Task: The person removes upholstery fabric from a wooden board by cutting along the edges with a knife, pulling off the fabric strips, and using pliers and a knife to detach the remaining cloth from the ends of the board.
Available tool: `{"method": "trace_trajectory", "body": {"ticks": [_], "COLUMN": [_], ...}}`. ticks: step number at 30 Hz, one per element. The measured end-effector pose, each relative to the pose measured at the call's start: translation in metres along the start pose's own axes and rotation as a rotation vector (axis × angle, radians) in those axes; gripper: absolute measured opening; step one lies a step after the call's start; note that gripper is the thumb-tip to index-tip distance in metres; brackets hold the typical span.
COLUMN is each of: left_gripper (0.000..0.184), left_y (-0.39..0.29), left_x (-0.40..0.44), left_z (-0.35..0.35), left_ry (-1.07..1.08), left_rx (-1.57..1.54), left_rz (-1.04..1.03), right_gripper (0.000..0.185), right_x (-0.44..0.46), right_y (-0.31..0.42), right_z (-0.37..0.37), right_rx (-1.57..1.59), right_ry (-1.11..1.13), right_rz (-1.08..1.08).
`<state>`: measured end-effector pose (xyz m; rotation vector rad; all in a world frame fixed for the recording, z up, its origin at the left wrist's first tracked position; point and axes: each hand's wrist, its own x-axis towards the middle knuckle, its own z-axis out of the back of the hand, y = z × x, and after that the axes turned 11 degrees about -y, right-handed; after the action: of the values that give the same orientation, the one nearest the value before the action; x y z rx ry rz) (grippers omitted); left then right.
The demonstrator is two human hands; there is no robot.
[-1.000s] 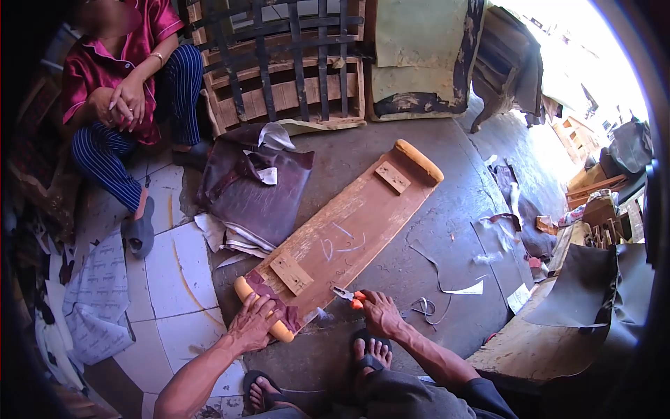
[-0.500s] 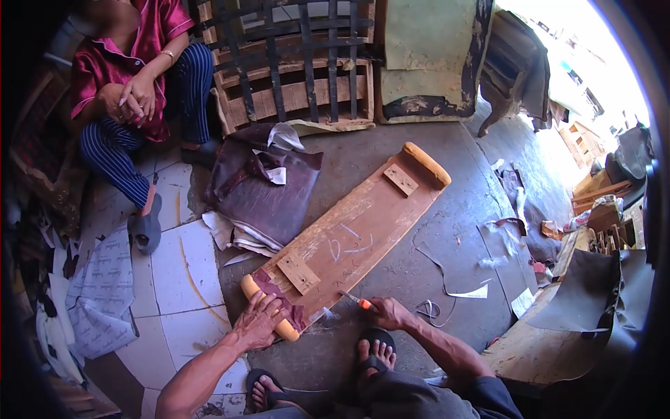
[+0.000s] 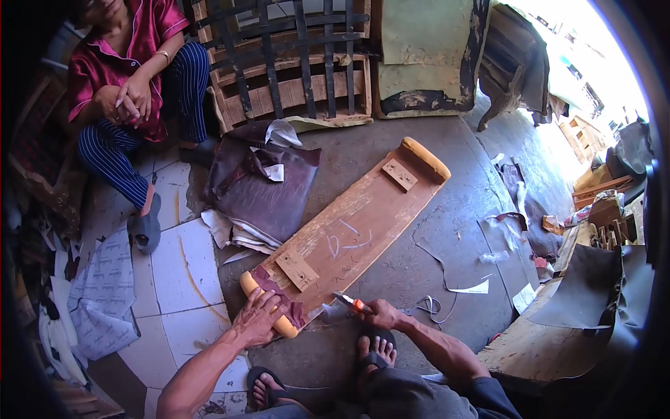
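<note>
A long wooden panel (image 3: 363, 234) lies slanted on the floor, with a yellow foam-padded end nearest me and another at its far end. My left hand (image 3: 259, 318) grips the near foam pad (image 3: 286, 327), its fingers curled over the top. Maroon leatherette (image 3: 271, 285) is bunched along the inner side of that pad. In my right hand (image 3: 384, 314) is an orange-handled tool (image 3: 359, 305) with a metal front end; its exact kind is unclear. The metal end points left, close to the panel's near right edge. Two small wood blocks (image 3: 298, 271) sit on the panel.
Dark maroon leatherette (image 3: 272, 199) lies folded beyond the panel. A seated person (image 3: 136, 98) is at upper left, hands together. A webbed wooden frame (image 3: 293, 77) and a padded board (image 3: 426, 63) stand at the back. Scraps and grey sheet material (image 3: 579, 293) are at right.
The tool in my right hand has moved slightly left and turned, showing more of its metal end. My left hand stays on the foam pad. The view has shifted slightly.
</note>
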<state>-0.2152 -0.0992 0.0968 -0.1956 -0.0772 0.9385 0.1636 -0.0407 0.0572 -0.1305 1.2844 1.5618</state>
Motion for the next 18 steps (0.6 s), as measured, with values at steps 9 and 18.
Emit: {"method": "trace_trajectory", "body": {"ticks": [9,18], "left_gripper": [0.061,0.074], "left_y": [-0.001,-0.002], "left_x": [0.001,0.004], "left_z": [0.006,-0.010], "left_ry": [0.054,-0.074], "left_rx": [0.026,-0.021], "left_rz": [-0.016,-0.047], "right_gripper": [0.044,0.033], "right_x": [-0.012,0.008], "right_y": [0.011,0.003], "right_z": [-0.040,-0.024], "right_rx": [-0.772,-0.034], "right_ry": [-0.608,-0.009], "right_rz": [0.608,0.165]}}
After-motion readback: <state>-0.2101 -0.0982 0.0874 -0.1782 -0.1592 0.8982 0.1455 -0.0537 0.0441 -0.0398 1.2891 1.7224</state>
